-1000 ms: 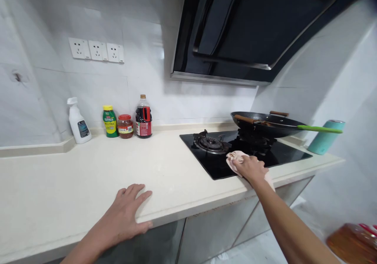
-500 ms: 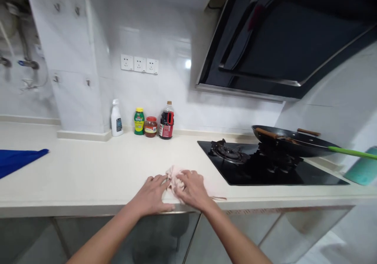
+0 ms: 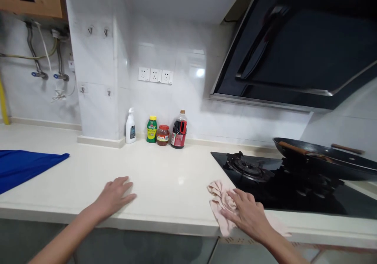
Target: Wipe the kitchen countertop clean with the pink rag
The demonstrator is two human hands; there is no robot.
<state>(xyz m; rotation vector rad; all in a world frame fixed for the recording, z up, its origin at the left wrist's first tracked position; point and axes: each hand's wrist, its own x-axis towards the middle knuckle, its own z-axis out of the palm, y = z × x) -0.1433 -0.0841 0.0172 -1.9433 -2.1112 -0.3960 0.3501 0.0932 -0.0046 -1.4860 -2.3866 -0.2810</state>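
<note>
A crumpled pale pink cloth (image 3: 221, 207) lies on the white countertop (image 3: 159, 181), with part of it hanging over the front edge. My right hand (image 3: 249, 213) grips the cloth close to the left corner of the black gas hob (image 3: 273, 193). Well to the left, my left hand (image 3: 115, 196) is at the countertop with its fingers apart and nothing in them.
Along the wall stand a white spray bottle (image 3: 130, 126), a green bottle (image 3: 152, 130), a red-lidded jar (image 3: 163, 135) and a dark sauce bottle (image 3: 179, 130). A wok (image 3: 324, 160) sits on the hob under the range hood (image 3: 294, 52). Blue fabric (image 3: 26, 166) lies at left.
My hands have parted. The right one has moved right with the cloth toward the hob; the left one has let go and shifted left. The view has turned slightly left.
</note>
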